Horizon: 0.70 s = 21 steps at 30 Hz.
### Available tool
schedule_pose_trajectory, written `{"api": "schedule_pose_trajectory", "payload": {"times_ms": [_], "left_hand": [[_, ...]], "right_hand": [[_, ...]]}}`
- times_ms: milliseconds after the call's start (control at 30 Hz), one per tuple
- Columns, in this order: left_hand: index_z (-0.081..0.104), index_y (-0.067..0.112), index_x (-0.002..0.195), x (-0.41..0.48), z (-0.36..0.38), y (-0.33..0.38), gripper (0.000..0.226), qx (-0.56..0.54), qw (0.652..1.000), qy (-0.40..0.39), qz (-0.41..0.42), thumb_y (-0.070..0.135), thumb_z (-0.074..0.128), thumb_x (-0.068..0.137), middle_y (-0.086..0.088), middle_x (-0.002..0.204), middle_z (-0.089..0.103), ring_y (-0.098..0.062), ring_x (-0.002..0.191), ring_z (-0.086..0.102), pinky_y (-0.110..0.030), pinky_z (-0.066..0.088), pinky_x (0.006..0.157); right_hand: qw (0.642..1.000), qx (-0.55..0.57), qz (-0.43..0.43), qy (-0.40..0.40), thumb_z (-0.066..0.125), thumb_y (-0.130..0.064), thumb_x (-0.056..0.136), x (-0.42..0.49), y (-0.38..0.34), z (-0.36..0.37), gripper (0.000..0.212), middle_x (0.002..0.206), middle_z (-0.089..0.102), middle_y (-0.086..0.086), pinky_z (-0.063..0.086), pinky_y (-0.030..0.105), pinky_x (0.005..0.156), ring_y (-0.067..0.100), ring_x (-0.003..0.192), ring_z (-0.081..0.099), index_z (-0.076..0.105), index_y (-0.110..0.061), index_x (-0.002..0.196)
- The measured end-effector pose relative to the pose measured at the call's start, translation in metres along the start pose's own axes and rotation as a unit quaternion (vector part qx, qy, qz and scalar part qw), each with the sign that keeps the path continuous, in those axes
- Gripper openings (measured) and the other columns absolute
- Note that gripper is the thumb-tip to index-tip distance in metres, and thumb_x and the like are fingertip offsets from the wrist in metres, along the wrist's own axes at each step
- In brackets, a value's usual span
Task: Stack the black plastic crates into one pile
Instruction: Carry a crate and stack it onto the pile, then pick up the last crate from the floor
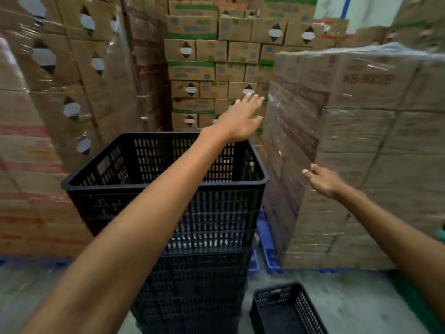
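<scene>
A tall pile of nested black plastic crates (166, 186) stands on the floor in front of me, the top crate open and empty. One more black crate (286, 309) sits alone on the floor at the lower right. My left hand (240, 119) reaches across the pile, above its far right corner, fingers spread and holding nothing. My right hand (322, 180) hovers to the right of the pile, next to the wrapped boxes, fingers loosely apart and empty.
Shrink-wrapped stacks of cardboard boxes wall the space: on the left (48, 116), behind (216, 56) and close on the right (361, 153). A blue pallet (267, 247) lies under the right stack. Grey concrete floor (356, 304) shows at the bottom right.
</scene>
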<state>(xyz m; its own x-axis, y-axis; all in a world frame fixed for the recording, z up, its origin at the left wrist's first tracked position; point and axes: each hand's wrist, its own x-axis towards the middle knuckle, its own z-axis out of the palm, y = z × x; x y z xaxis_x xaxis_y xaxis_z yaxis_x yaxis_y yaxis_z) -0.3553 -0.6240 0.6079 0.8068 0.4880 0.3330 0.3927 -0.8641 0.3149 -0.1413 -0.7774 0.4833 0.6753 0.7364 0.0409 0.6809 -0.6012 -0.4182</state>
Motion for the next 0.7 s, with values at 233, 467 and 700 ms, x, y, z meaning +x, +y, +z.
{"api": "schedule_pose_trajectory", "payload": {"times_ms": [233,467,700], "left_hand": [[0.029,0.012,0.154,0.008,0.158,0.123,0.058,-0.018,0.989,-0.112,0.096,0.018,0.042,0.098,-0.014,0.162,0.025,-0.029,0.151,0.024,-0.035,0.022,0.120],[0.043,0.014,0.148,-0.006,0.390,0.115,0.052,-0.038,0.947,-0.318,0.034,0.013,0.043,0.096,-0.023,0.149,0.046,-0.036,0.140,0.042,-0.041,0.039,0.111],[0.059,0.011,0.130,-0.044,0.648,0.055,0.043,-0.048,0.895,-0.437,-0.070,0.017,0.051,0.088,-0.021,0.131,0.061,-0.038,0.120,0.059,-0.042,0.050,0.096]], "right_hand": [[0.990,0.045,0.132,-0.034,0.043,-0.034,0.100,-0.068,0.141,0.068,0.048,0.137,0.053,0.029,0.040,0.037,0.100,0.040,0.128,0.050,0.054,0.005,0.126],[0.921,0.143,0.334,-0.141,0.050,-0.038,0.097,-0.148,0.277,0.218,0.053,0.140,0.053,0.025,0.040,0.036,0.103,0.037,0.130,0.051,0.050,0.000,0.135],[0.842,0.189,0.458,-0.215,0.049,-0.040,0.098,-0.180,0.394,0.382,0.049,0.141,0.054,0.018,0.041,0.033,0.100,0.037,0.129,0.051,0.051,-0.011,0.138]]}}
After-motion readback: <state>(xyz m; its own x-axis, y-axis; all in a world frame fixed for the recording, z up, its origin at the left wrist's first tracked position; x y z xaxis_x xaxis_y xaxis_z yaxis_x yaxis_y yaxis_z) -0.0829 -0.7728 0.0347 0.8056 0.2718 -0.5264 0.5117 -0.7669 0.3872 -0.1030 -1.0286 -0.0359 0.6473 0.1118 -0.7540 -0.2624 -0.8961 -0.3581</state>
